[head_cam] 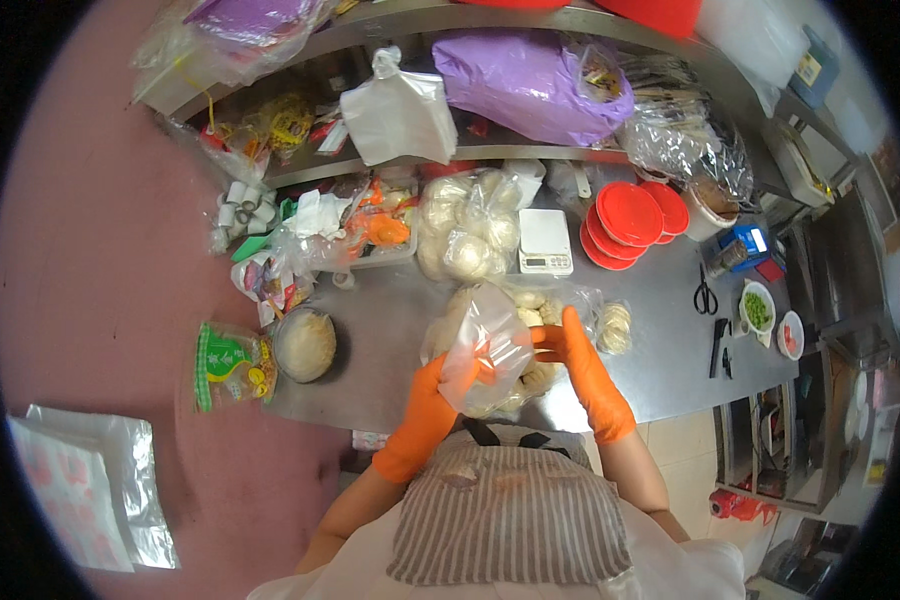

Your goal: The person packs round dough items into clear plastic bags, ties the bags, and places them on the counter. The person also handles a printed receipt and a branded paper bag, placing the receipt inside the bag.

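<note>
Both my hands wear orange rubber gloves. My left hand [429,405] grips a thin clear plastic bag [495,322], its fingers showing through the film. At the bag's right edge is my right hand [586,375], fingers apart, the fingertips against or just beside the film; contact is hard to judge. Beneath and behind the bag lies a larger clear bag of pale dough or noodle coils [529,300], partly hidden by my hands. To the right of it rests a small wrapped noodle bundle [615,328] on the steel table [667,386].
Behind stand a white digital scale [546,236], bagged round dough pieces [469,217] and stacked red lids [628,215]. Scissors [706,294] and a bowl of chopped greens [757,309] lie right. A round covered bowl [305,345] sits left. A steel shelf [495,154] spans the back.
</note>
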{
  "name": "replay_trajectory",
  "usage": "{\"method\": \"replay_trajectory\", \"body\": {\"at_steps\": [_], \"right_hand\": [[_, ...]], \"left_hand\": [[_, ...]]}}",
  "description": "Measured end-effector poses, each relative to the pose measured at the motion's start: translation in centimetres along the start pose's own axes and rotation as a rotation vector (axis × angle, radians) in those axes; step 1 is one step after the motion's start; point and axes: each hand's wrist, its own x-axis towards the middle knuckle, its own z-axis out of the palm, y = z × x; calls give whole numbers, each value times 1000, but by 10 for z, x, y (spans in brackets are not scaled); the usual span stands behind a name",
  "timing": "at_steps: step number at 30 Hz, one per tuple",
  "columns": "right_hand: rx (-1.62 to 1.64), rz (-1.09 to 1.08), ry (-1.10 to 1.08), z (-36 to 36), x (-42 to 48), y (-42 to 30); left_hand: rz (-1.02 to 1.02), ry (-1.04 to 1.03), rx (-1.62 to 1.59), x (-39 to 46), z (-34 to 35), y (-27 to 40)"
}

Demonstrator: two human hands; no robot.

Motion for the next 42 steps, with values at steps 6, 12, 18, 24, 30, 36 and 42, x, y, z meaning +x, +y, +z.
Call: {"method": "replay_trajectory", "body": {"at_steps": [6, 12, 18, 24, 30, 36, 42], "right_hand": [[61, 65, -197, 2, 21, 13], [66, 53, -123, 13, 20, 23], [4, -204, -23, 42, 24, 43], [287, -277, 164, 34, 37, 72], [649, -18, -46, -24, 62, 112], [853, 340, 236, -17, 44, 46], [277, 79, 63, 28, 27, 42]], "left_hand": [[16, 28, -58, -3, 2, -2], [92, 664, -93, 19, -21, -30], [673, 325, 879, 16, -9, 10], [-71, 352, -198, 22, -1, -26], [577, 55, 1098, 6, 5, 1], [66, 10, 35, -9, -47, -77], [405, 362, 805, 4, -29, -35]]}}
